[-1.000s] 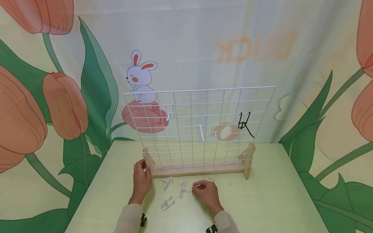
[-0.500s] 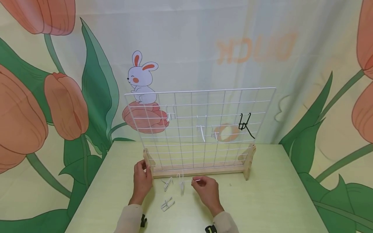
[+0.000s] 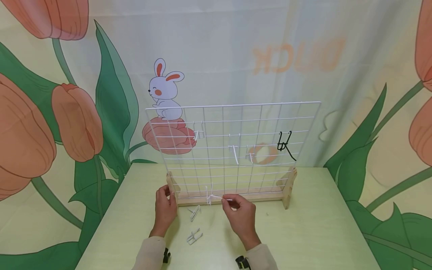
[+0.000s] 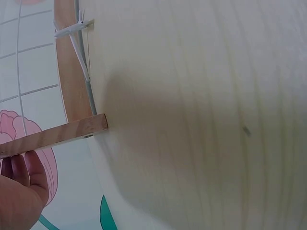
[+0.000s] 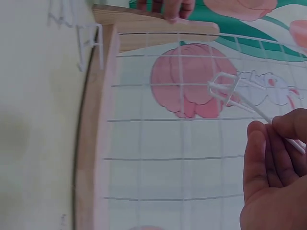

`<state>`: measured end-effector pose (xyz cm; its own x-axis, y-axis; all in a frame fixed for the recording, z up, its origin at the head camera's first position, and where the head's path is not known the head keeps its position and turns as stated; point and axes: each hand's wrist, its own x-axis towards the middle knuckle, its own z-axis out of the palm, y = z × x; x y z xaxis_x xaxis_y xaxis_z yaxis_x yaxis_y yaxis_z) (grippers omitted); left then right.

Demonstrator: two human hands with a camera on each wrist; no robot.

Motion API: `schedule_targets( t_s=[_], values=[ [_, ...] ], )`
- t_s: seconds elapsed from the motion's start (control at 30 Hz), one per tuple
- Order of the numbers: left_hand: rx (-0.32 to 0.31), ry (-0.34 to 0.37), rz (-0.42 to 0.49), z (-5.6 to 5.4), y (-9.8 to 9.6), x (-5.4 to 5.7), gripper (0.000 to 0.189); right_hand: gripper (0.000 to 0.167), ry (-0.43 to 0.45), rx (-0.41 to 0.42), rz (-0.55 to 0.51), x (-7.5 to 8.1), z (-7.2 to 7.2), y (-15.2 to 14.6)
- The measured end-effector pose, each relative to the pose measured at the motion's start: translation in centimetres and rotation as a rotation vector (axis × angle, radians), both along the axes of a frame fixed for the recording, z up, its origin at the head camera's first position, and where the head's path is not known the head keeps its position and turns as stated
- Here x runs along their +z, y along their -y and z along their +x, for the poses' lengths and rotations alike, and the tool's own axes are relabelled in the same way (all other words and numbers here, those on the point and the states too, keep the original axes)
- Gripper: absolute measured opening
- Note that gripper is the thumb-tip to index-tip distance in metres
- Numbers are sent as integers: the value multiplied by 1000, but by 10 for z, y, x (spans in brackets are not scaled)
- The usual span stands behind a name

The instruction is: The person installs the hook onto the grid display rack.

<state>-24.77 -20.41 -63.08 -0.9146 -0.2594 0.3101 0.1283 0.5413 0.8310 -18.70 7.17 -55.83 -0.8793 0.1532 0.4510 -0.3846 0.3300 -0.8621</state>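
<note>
A white wire grid panel [image 3: 233,105] stands upright in a wooden stand [image 3: 256,197]. My left hand [image 3: 165,206] grips the stand's left end piece [image 4: 57,135], fingertips against its edge. Between thumb and fingers, my right hand [image 3: 240,217] pinches the long prong of a white wire hook [image 5: 233,89]. The hook's two-pronged back points away from the hand and overlaps the lower grid in the head view. On the table in front of the stand lie two more white hooks, a nearer hook [image 3: 194,236] and a farther hook [image 3: 194,213].
On the grid hang several hooks: a white hook [image 3: 198,135] at upper left, a long white hook [image 3: 234,153] mid-panel, a small white hook [image 3: 250,156] beside it, and a black hook [image 3: 282,145] at right. A printed curtain [image 3: 216,56] hangs behind the table [image 3: 303,232].
My right hand has lifted the white hook off the table and moved it forward and up towards the lower grid. My left hand stays on the stand.
</note>
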Motion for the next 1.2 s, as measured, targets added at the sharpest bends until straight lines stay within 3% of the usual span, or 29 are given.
schedule_targets(
  t_s=[0.4,0.77,1.2],
  values=[
    [15,-9,-32,0,1,-3,35,14,-257,-43,12,28,-1,2],
    [23,-28,-35,-2,1,-4,34,11,-357,-77,-15,43,-6,6],
    [21,-46,-49,-4,0,-6,34,12,-486,-169,70,60,-25,9]
  ],
)
